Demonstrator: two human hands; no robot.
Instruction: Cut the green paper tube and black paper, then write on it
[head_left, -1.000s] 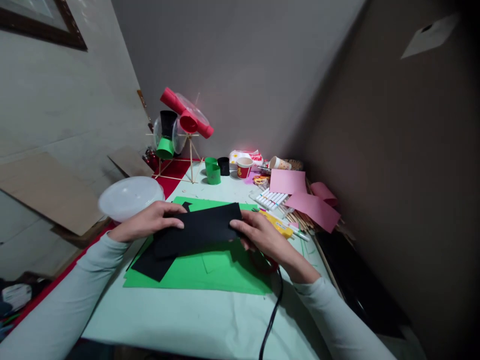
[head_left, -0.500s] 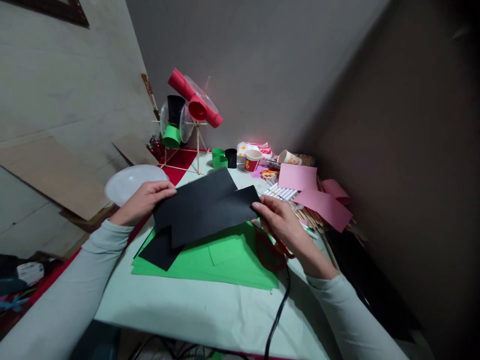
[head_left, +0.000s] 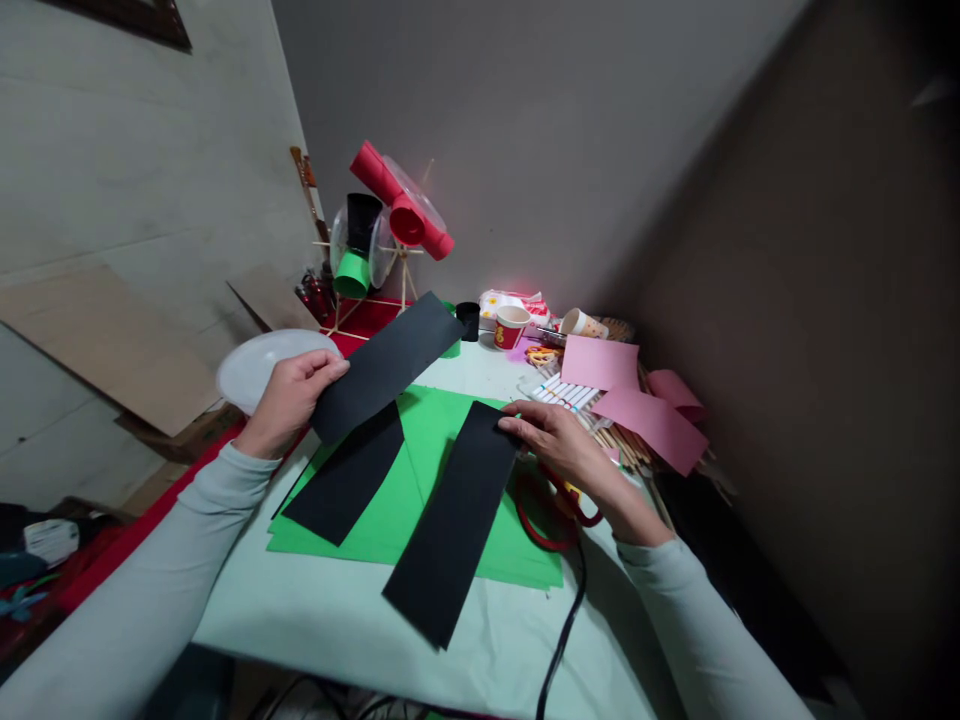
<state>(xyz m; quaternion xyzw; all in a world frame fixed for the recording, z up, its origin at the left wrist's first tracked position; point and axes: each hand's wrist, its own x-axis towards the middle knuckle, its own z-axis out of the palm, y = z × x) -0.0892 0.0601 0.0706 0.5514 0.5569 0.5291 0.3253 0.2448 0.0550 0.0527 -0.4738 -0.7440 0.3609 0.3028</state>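
Pinched at its lower left end, one black paper strip [head_left: 390, 362] is held up by my left hand [head_left: 292, 395], slanting toward the upper right. My right hand [head_left: 559, 440] pinches a second black paper strip [head_left: 461, 525] by its top right corner, and it hangs toward the front of the table. Between them a third black paper piece [head_left: 349, 480] lies on the stacked green paper sheets [head_left: 420, 430], partly covered by the left strip. Red-handled scissors [head_left: 541, 515] rest below my right hand, their blades mostly hidden.
A model of red, black and green paper tubes [head_left: 405, 220] on sticks stands at the back left, near a white plate [head_left: 262, 365]. Paper cups [head_left: 511, 327], markers [head_left: 562, 392] and pink paper [head_left: 600, 362] lie at the back right. A black cable [head_left: 562, 630] crosses the front.
The two black strips, overlapping between my hands before, are now apart. My right hand's strip has swung down toward the front; the left strip tilts up. More green paper shows.
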